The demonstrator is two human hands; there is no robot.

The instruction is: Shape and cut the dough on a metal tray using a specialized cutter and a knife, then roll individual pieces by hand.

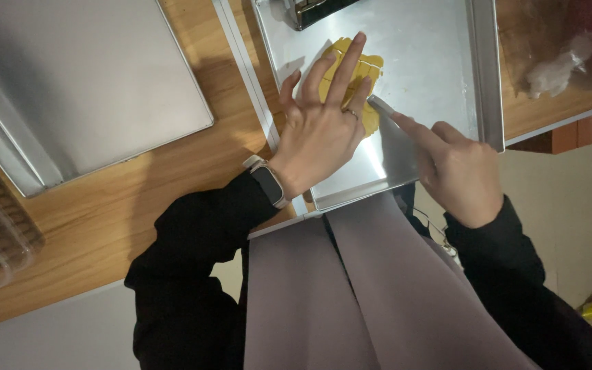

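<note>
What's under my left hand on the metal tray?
Under the left hand lies a flat yellow dough sheet with cut lines, on the metal tray. The part beneath palm and fingers is hidden.

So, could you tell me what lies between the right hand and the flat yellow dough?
In the head view, a flat metal scraper blade, held by the right hand, reaches the yellow dough.

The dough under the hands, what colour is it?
The dough is yellow, scored into squares; the head view shows it.

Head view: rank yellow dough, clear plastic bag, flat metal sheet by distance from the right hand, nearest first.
From the right hand:
1. Yellow dough, just up-left in the tray, under the left hand.
2. Clear plastic bag, top right on the wooden counter.
3. Flat metal sheet, far left.
</note>
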